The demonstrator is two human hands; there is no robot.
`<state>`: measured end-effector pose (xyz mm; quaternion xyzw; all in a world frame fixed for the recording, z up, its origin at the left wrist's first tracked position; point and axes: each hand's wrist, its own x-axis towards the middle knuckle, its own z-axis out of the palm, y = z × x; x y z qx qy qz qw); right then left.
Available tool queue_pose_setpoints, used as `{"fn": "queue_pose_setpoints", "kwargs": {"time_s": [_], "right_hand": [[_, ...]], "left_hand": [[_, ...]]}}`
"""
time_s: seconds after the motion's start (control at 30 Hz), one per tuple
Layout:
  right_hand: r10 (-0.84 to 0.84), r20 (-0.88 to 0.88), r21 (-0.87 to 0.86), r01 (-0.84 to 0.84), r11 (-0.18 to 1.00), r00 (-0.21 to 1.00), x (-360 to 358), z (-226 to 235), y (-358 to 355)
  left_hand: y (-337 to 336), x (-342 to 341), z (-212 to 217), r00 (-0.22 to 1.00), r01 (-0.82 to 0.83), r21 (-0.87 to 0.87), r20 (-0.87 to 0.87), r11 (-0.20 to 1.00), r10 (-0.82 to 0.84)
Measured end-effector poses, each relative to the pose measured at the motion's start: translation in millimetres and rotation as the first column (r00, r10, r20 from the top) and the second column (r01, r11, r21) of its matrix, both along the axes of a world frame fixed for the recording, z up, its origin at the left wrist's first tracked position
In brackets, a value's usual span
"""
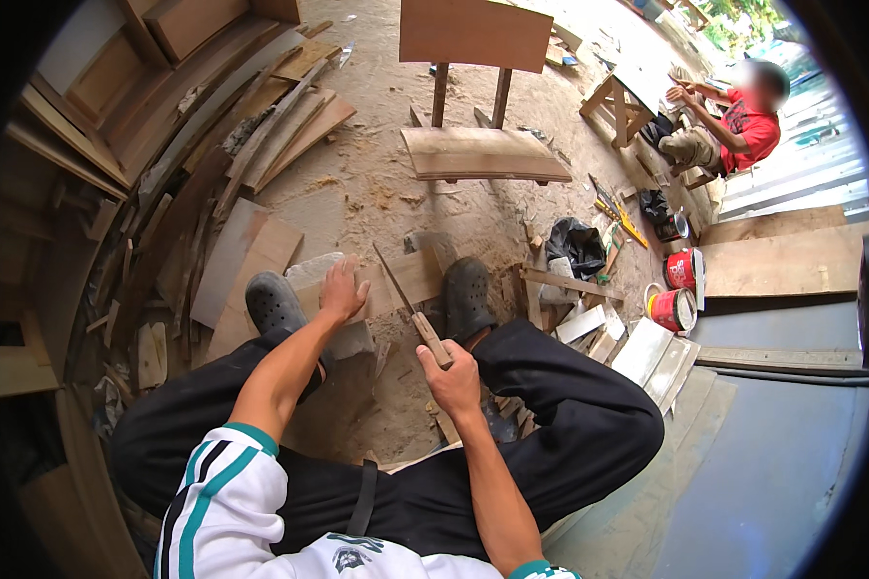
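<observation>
My right hand (452, 378) is closed around the wooden handle of a handsaw (429, 338). Its narrow dark blade, seen nearly edge-on, points forward and slightly left, its tip above a wooden plank (404, 280). That plank lies low across the ground between my feet. Palm down, my left hand (342, 289) rests on its left part with the fingers spread. Beside the plank are my dark clogs, the left clog (273, 301) and the right clog (468, 297). Whether the blade touches the wood cannot be told.
A wooden chair (483, 152) stands ahead. Scrap boards (294, 135) are piled left. On the right are a black plastic bag (577, 246), red paint cans (671, 309) and white offcuts (652, 357). Farther right, a person in a red shirt (751, 130) sits at a small wooden table (616, 108).
</observation>
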<state>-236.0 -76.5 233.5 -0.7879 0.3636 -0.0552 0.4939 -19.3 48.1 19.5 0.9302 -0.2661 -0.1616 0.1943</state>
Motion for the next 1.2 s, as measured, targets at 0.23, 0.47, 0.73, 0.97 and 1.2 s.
{"fn": "queue_pose_setpoints", "kwargs": {"time_s": [0.23, 0.47, 0.73, 0.97, 1.2], "right_hand": [[0.018, -0.001, -0.018, -0.018, 1.0, 1.0, 2.6, -2.6, 19.0], [0.008, -0.067, -0.031, -0.01, 0.999, 0.998, -10.8, 0.4, 37.6], [0.031, -0.146, 0.0, -0.031, 1.0, 0.989, -4.7, 27.4, 36.6], [0.027, -0.106, 0.011, -0.026, 1.0, 0.994, 6.0, -0.7, 29.0], [-0.004, -0.119, 0.159, 0.023, 0.987, 0.993, -28.0, -2.5, 33.9]], "left_hand": [[-3.7, 3.5, -0.3, 0.959, 0.154, 0.263, -0.274, 0.952, -0.08], [-4.9, 4.3, -20.2, 0.937, 0.15, 0.252, -0.345, 0.956, -0.056], [1.1, 3.8, -29.7, 0.956, 0.099, 0.214, -0.292, 0.972, -0.034], [-3.6, 2.8, -20.9, 0.935, 0.13, 0.257, -0.352, 0.957, -0.033], [-7.5, 5.8, -15.5, 0.928, 0.137, 0.252, -0.372, 0.958, -0.034]]}}
